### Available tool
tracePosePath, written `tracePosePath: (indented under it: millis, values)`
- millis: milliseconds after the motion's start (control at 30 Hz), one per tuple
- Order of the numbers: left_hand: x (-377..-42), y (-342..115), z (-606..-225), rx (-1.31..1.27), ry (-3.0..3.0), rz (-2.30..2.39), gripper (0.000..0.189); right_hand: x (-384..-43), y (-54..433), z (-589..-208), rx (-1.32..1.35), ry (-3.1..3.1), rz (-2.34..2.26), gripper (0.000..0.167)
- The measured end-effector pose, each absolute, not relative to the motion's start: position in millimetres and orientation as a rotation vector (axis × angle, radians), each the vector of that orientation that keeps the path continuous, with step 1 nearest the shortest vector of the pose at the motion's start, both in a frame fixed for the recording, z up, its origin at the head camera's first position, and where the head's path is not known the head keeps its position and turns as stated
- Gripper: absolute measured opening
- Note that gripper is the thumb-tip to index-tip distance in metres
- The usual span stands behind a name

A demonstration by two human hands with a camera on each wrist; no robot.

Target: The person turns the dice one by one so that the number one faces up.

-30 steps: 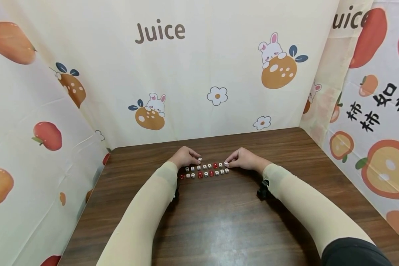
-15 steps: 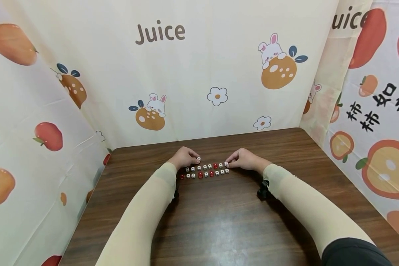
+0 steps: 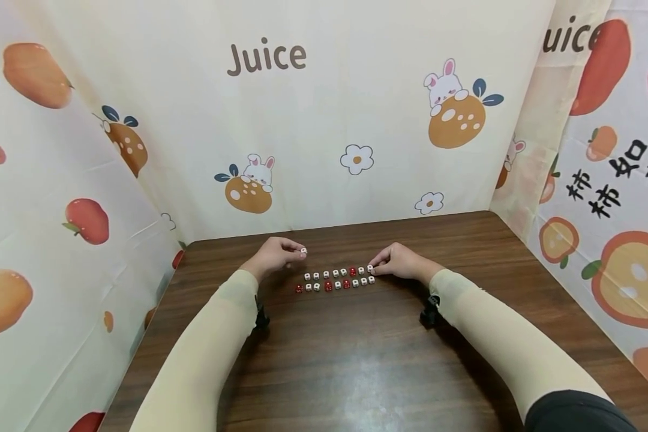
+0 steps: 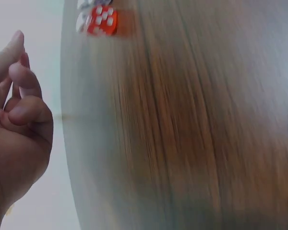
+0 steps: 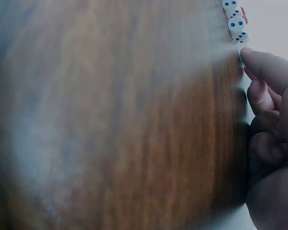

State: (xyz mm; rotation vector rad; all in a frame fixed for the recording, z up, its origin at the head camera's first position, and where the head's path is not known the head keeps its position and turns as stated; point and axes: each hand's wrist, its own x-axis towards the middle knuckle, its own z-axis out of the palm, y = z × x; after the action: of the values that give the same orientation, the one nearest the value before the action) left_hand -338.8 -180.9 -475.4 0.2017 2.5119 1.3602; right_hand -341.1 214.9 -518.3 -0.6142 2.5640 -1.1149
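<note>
In the head view my left hand point(image 3: 272, 256) pinches a white die point(image 3: 303, 251) between thumb and fingertips, lifted off the table, left of and behind two rows of dice. My right hand point(image 3: 402, 262) has thumb and finger at the white end die point(image 3: 370, 269) of the back row and pinches it. Both rows mix white dice and red dice, such as the red die point(image 3: 328, 286) in the front row. The left wrist view shows my left hand point(image 4: 19, 115) with curled fingers near a blurred red die point(image 4: 102, 20). In the right wrist view, white dice point(image 5: 236, 24) stand beyond my right fingertips.
The dice stand on a brown wood-grain table point(image 3: 324, 360). A printed fabric backdrop point(image 3: 324, 108) rises along its back edge, with more printed cloth at the left and right sides. A dark wrist device point(image 3: 429, 311) hangs beneath the right wrist.
My left hand has moved left and slightly up, away from the rows, carrying the white die. My right hand stays at the back row's right end. The head view has shifted slightly.
</note>
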Motion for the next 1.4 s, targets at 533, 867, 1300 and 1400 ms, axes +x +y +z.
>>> tracePosePath:
  millis: [533,867,1300,1400]
  values:
    - [-314,-213,-493,0.221,2.498,1.296,0.024,-343,216,-522,-0.643,2.605,-1.096,0.014]
    - [-314,-203,-497,0.240,2.567,1.203,0.020,-340,214,-521,-0.624,2.604,-1.080,0.016]
    - [-313,-198,-497,0.261,2.578,1.127,0.018,-340,214,-520,-0.614,2.599,-1.089,0.017]
    - [-311,-197,-495,0.267,2.585,1.115,0.018,-340,214,-521,-0.615,2.605,-1.081,0.016]
